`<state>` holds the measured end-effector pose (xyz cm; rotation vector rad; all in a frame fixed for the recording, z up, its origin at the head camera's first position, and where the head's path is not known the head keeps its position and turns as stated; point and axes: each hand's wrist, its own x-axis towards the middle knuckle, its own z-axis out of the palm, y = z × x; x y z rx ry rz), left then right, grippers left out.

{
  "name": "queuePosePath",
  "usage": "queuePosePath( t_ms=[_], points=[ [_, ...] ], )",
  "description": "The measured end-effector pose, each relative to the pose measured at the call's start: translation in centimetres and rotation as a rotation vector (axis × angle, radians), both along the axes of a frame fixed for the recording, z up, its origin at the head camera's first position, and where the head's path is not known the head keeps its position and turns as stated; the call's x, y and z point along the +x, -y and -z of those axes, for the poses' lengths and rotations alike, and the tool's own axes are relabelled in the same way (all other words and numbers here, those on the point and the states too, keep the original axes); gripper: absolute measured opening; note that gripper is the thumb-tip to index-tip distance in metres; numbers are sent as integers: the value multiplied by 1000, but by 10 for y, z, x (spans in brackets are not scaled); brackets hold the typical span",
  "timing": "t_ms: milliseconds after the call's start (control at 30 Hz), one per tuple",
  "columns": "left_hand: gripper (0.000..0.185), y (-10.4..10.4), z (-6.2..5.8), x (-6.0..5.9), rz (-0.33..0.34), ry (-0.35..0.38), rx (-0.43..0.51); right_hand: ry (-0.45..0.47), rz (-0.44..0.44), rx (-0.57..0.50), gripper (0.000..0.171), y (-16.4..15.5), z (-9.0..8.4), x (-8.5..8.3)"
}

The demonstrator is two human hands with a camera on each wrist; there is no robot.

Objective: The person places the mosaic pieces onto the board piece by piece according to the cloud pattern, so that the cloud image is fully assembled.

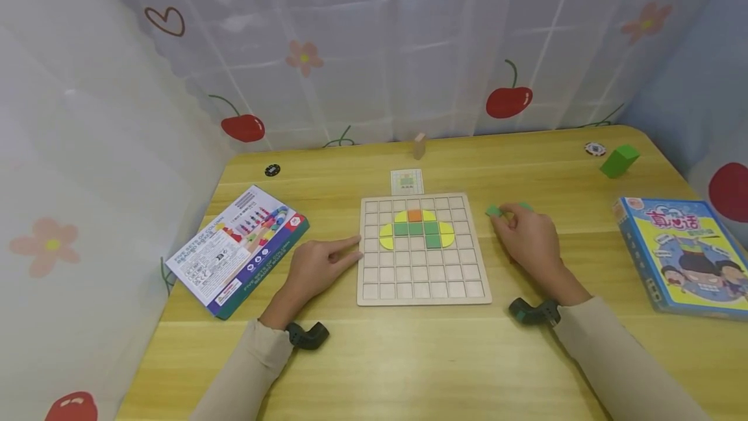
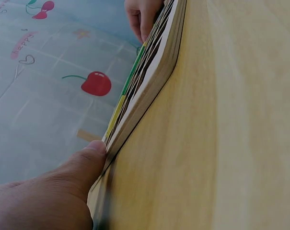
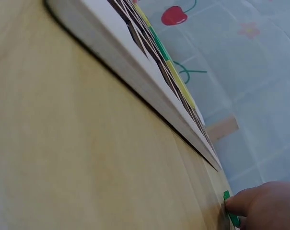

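A wooden grid board (image 1: 423, 278) lies mid-table with a patch of yellow, green and orange tiles (image 1: 416, 227) in its upper rows. My left hand (image 1: 350, 251) rests on the table, its straight fingers touching the board's left edge; the left wrist view shows a fingertip (image 2: 93, 152) against the board's rim (image 2: 149, 81). Right of the board, my right hand (image 1: 504, 216) pinches a small green tile (image 1: 493, 211) lying on the table. In the right wrist view a fingertip (image 3: 248, 205) presses that green tile (image 3: 229, 216). A second green tile (image 1: 526, 206) peeks out behind the fingers.
A small pattern card (image 1: 406, 181) and a wooden block (image 1: 419, 145) sit beyond the board. A green block (image 1: 619, 161) and two poker chips (image 1: 595, 149) (image 1: 272, 170) lie farther out. Game boxes flank the board at left (image 1: 239, 249) and right (image 1: 684, 255). Curtain walls enclose the table.
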<state>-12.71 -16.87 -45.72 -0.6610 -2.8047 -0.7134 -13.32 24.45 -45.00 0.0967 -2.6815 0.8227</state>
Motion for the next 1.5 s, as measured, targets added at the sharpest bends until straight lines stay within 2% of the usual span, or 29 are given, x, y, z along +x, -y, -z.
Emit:
queuePosePath(
  t_ms=[233, 400, 500, 700, 867, 1067, 1300, 1500],
  points=[
    [39, 0, 1, 0, 5, 6, 2, 15, 6, -32, 34, 2, -2, 2],
    [39, 1, 1, 0, -5, 14, 0, -2, -8, -75, 37, 13, -13, 4],
    [39, 1, 0, 0, -8, 17, -1, -7, -57, -88, 34, 26, -20, 7],
    [39, 0, 0, -1, 1, 10, -13, 67, -183, -65, 31, 63, -26, 17],
    [39, -1, -1, -1, 8, 1, -4, 67, -277, -42, 31, 87, -20, 21],
    [39, -2, -1, 0, 13, -3, -5, 67, -347, -11, 28, 98, -11, 20],
    [38, 0, 0, 0, 4, -7, 2, 22, -372, 60, 27, 100, -5, 18],
    [38, 0, 0, 1, 4, -7, 8, 23, -370, 81, 28, 101, -3, 19]
  ],
)
